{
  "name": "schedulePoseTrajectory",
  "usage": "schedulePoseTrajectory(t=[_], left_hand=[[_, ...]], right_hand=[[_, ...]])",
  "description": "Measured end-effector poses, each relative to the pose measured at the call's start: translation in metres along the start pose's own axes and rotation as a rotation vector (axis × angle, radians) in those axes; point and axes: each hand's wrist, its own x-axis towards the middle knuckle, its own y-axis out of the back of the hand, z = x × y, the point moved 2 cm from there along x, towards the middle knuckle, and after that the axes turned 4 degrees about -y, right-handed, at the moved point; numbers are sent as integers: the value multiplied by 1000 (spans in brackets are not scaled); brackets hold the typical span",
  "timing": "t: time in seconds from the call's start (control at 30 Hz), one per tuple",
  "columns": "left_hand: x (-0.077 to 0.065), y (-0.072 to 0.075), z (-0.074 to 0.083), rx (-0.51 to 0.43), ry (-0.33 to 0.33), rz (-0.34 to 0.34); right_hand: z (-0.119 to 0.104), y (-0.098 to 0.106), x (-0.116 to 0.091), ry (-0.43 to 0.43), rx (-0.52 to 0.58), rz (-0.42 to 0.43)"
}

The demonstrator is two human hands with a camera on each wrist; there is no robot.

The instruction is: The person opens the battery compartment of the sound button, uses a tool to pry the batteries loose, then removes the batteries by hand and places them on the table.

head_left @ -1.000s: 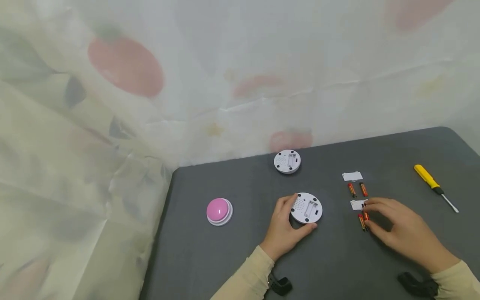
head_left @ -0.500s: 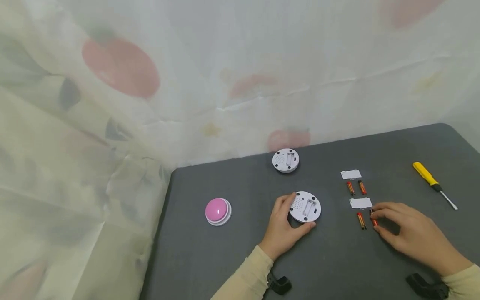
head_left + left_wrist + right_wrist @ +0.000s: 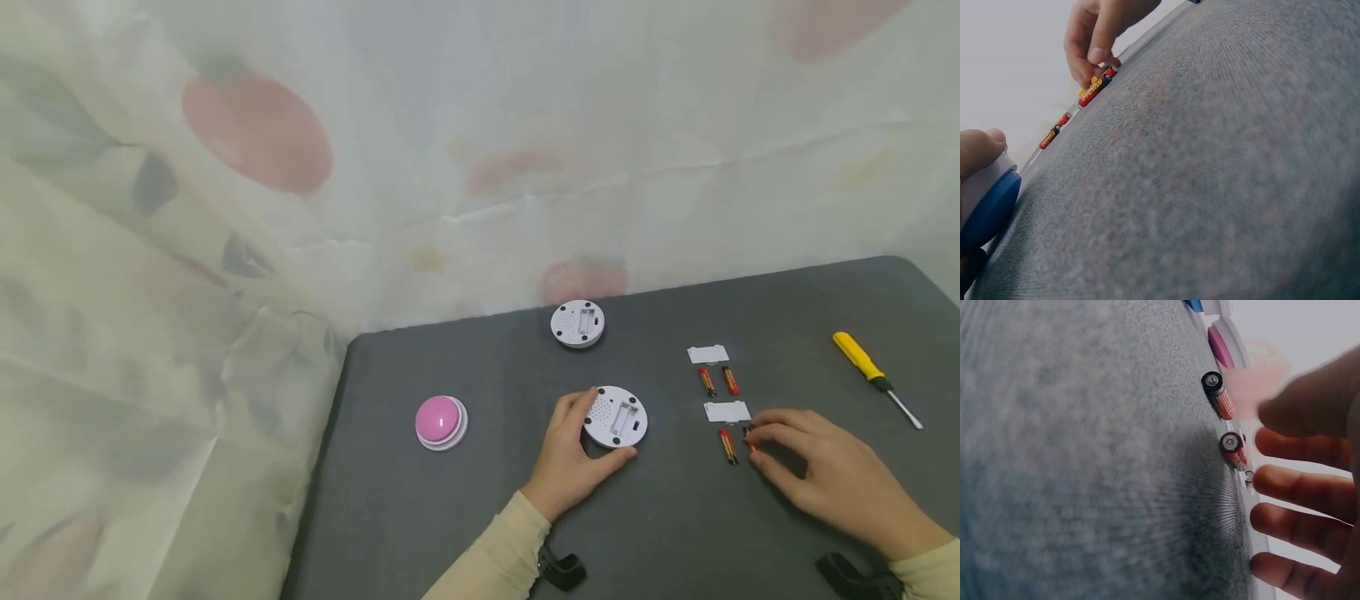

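Note:
My left hand (image 3: pixel 573 454) grips the rim of a round white push-button device (image 3: pixel 624 419), which lies upside down with its battery slot facing up. Its blue dome (image 3: pixel 994 209) shows beneath in the left wrist view. On the right, my right hand (image 3: pixel 825 475) hovers with thumb and fingertips just around a small red-and-black battery (image 3: pixel 752 445) on the table. A gap shows between fingertips and batteries in the right wrist view. Another battery (image 3: pixel 727 447) lies just left of it. Above this pair sits a white battery cover (image 3: pixel 727 412).
Farther back lie a second cover (image 3: pixel 708 355) and two more batteries, one battery (image 3: pixel 707 382) beside the other. Another upturned white device (image 3: pixel 576 325) stands near the table's back edge. A pink push button (image 3: pixel 438 419) is at left, a yellow-handled screwdriver (image 3: pixel 858 356) at far right.
My right hand has shifted one battery to the right, apart from its neighbour, and its fingers have loosened from it. My left hand still grips the white device in the same place.

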Motion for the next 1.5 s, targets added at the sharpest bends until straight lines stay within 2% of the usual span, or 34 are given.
schedulePoseTrajectory(t=[0.2, 0.4, 0.63, 0.77, 0.93, 1.1, 1.23, 1.5], left_hand=[[-3, 4, -2, 3, 8, 13], [-2, 1, -2, 9, -7, -2], [-4, 1, 1, 36, -44, -11], [-6, 2, 3, 60, -71, -2], [-4, 6, 3, 78, -78, 14], [1, 13, -3, 98, -51, 59], [4, 24, -15, 127, 8, 114], [9, 62, -50, 119, 144, 246]], right_hand=[[-17, -3, 13, 21, 122, 56], [-49, -14, 28, 67, 215, 26], [-82, -41, 47, 39, 231, -72], [-87, -54, 53, 25, 230, -100], [-88, -60, 58, 9, 238, -93], [-92, -70, 72, -41, 282, -119], [-98, -86, 89, -85, 315, -165], [-123, -127, 129, -37, 353, -224]])
